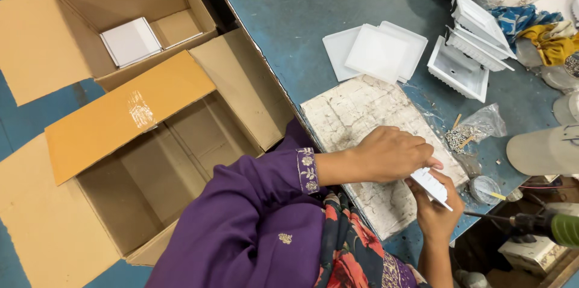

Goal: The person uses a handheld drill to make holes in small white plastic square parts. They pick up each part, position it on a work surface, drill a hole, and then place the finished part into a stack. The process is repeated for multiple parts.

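I see two open cardboard boxes (139, 161) left of the blue table (301, 10). My left hand (386, 154), fingers curled together, presses down on a white square frame (433, 185); my right hand (437, 212) grips it from below, over the cracked board (362, 113).

A worn blue-grey metal-topped table (313, 4) fills the view from 12 o'clock to 4 o'clock, its edge running diagonally from the top centre down to the lower right. Its surface is scuffed and blotchy. A cracked, whitish rectangular work board (356, 113) lies flat on the table near the centre. The blue painted floor (18, 125) shows at 9 o'clock and again at 7 o'clock, streaked and worn. Light is even and soft, with only faint shadows on the table. No walls or windows are visible.
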